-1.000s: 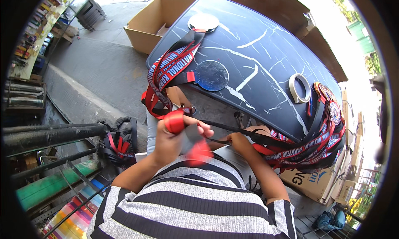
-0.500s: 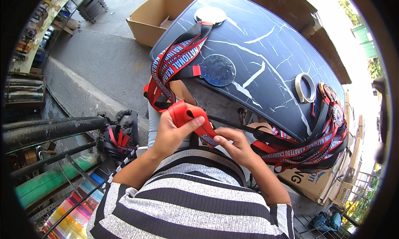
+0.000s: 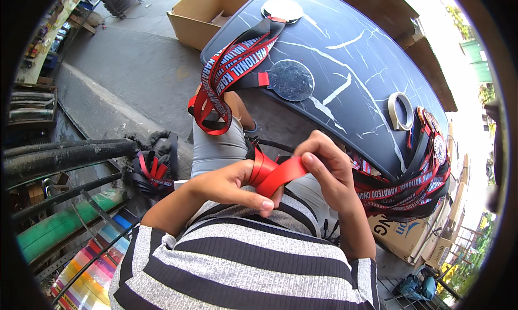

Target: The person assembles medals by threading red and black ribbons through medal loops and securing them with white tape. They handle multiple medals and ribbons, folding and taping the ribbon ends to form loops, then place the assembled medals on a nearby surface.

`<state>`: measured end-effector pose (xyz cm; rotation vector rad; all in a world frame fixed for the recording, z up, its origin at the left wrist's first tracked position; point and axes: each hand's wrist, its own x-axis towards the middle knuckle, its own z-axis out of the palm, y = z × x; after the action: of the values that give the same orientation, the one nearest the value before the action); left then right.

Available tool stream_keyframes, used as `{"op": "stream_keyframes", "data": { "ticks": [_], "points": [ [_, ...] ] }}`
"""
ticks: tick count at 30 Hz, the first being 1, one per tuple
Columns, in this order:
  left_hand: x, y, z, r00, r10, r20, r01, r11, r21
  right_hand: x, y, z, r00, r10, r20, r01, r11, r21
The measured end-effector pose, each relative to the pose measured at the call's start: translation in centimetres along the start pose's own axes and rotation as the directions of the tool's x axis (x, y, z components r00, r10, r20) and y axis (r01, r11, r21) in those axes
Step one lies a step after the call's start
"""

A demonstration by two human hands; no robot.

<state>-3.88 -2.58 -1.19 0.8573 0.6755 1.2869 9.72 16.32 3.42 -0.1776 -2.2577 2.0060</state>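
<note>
A red ribbon (image 3: pixel 281 179) is looped and crossed between my hands, just above my lap. My left hand (image 3: pixel 232 187) grips the looped part, with its thumb stretched out below the red band. My right hand (image 3: pixel 327 168) pinches the other part between thumb and fingers and draws it up to the right. Beyond them, red, black and white printed lanyards (image 3: pixel 237 67) hang over the table's left edge. They run from a stack of shiny round medals (image 3: pixel 283 10). Nearer lies a dark round medal (image 3: pixel 291 80) with a red ribbon tab.
The black marble-patterned table (image 3: pixel 350 56) spans the upper right. A tape roll (image 3: pixel 400 111) stands near finished-looking medals (image 3: pixel 439 150) and draped lanyards (image 3: pixel 410 188). A cardboard box (image 3: pixel 199 21) sits behind. At left, black ribbons (image 3: pixel 154 175) hang by a metal rack (image 3: pixel 70 159).
My right hand has moved up and right, pulling the red ribbon across. My left hand has turned, its thumb now pointing right. The view has shifted slightly.
</note>
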Motion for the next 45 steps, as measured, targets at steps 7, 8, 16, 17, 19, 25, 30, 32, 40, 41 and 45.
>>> {"op": "stream_keyframes", "data": {
  "ticks": [7, 8, 16, 17, 19, 25, 30, 32, 40, 41, 45],
  "points": [
    [0.5, -0.3, -0.5, 0.992, 0.130, 0.000, -0.120, 0.921, -0.369, 3.3, 0.2, 1.2, 0.924, -0.369, -0.100, 0.145, 0.580, -0.801],
    [0.7, -0.4, -0.6, 0.986, 0.163, -0.028, -0.160, 0.900, -0.406, 4.2, 0.6, 1.2, 0.919, -0.380, -0.109, 0.101, 0.493, -0.864],
    [1.3, -2.3, 0.5, 0.888, 0.033, -0.458, -0.145, 0.967, -0.211, 5.1, 0.8, -0.3, 0.857, -0.512, -0.060, 0.218, 0.465, -0.858],
    [1.7, -2.4, 0.5, 0.860, 0.035, -0.509, -0.161, 0.965, -0.205, 3.7, 0.0, 0.0, 0.895, -0.433, -0.107, 0.164, 0.543, -0.823],
    [2.5, -2.5, 0.2, 0.867, 0.082, -0.491, -0.177, 0.973, -0.150, 1.6, -1.2, 0.4, 0.919, -0.360, -0.158, 0.197, 0.770, -0.607],
    [2.6, -2.1, 0.4, 0.738, 0.297, -0.606, -0.416, 0.907, -0.061, -2.9, 1.4, -0.4, 0.987, 0.073, -0.144, -0.112, 0.954, -0.280],
    [1.6, -1.0, 0.0, 0.755, 0.334, -0.564, -0.293, 0.942, 0.165, -5.7, 12.6, -0.6, 0.942, 0.335, -0.023, -0.319, 0.870, -0.375],
    [1.5, -0.5, 0.1, 0.688, 0.343, -0.640, -0.270, 0.939, 0.213, -6.4, 17.0, -0.7, 0.904, 0.421, -0.077, -0.379, 0.704, -0.601],
    [2.5, -0.3, 0.6, 0.678, 0.403, -0.615, -0.428, 0.896, 0.115, -3.8, 20.6, 0.7, 0.848, 0.434, 0.304, -0.294, 0.862, -0.412],
    [2.6, -0.5, 0.6, 0.672, 0.406, -0.620, -0.438, 0.892, 0.111, -3.4, 19.7, 1.4, 0.843, 0.460, 0.280, -0.373, 0.874, -0.313],
    [2.6, -0.9, 0.5, 0.697, 0.393, -0.600, -0.426, 0.900, 0.094, -2.4, 14.9, 2.6, 0.906, 0.342, 0.248, -0.356, 0.934, 0.014]
  ]
}}
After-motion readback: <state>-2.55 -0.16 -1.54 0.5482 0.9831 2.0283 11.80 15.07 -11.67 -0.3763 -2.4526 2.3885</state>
